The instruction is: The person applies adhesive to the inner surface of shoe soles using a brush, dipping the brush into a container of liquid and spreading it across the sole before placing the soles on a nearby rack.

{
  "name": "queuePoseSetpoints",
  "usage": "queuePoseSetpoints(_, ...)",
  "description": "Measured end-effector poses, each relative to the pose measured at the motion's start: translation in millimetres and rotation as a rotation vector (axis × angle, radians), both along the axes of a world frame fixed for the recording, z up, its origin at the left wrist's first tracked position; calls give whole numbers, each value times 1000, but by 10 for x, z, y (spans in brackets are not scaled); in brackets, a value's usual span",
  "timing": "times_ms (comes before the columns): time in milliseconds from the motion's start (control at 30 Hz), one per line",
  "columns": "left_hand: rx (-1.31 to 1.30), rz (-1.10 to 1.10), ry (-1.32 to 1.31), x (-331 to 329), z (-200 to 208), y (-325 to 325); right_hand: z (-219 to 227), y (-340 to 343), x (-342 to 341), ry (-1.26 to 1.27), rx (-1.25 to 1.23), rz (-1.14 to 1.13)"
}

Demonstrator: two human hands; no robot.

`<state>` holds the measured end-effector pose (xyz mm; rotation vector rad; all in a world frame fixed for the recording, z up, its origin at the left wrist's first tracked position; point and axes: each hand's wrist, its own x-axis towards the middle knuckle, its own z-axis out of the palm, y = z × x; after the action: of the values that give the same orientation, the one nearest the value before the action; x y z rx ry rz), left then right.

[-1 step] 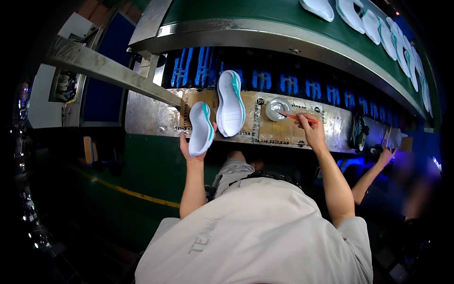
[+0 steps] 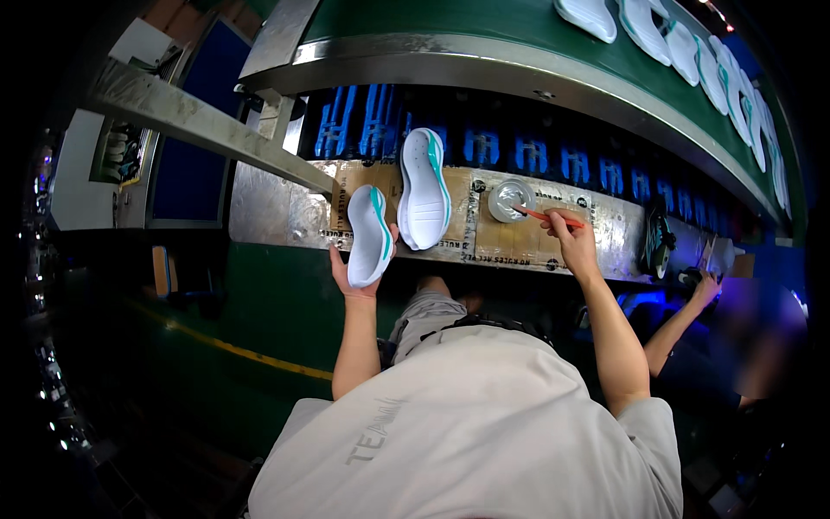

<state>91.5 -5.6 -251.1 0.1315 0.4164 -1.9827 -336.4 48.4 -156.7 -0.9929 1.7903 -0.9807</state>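
Observation:
My left hand (image 2: 343,275) is closed round a white shoe sole (image 2: 368,238) with a teal edge, held up at the bench's near side. Just right of it, a longer white sole (image 2: 423,195) with a teal edge lies on the cardboard, apparently with another beneath it. My right hand (image 2: 577,244) pinches a red-handled brush (image 2: 560,221), slanting down to the left. Its dark tip reaches into a round clear cup (image 2: 508,199), whose contents I cannot make out.
Taped cardboard (image 2: 467,227) covers part of the metal bench (image 2: 277,208). Above it runs a green conveyor (image 2: 510,22) with several white soles (image 2: 644,30). A metal bar (image 2: 207,121) slants down at left. Another person's hand (image 2: 707,287) works at right, past a dark shoe (image 2: 661,242).

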Motion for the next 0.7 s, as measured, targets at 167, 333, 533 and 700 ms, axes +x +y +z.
queuePoseSetpoints(167, -72, -79, 184, 170, -267, -13, 30, -98, 84, 5, 7, 56)
queuePoseSetpoints(333, -218, -103, 105, 191, -193, 137, 101, -148, 76, -152, -63, 62)
queuePoseSetpoints(533, -368, -257, -578, 166, 301, -45, 425, -299, 296, -18, -128, 151)
queuePoseSetpoints(700, -621, -514, -800, -42, 956, -257, 1220, -512, 850, -101, -238, 614)
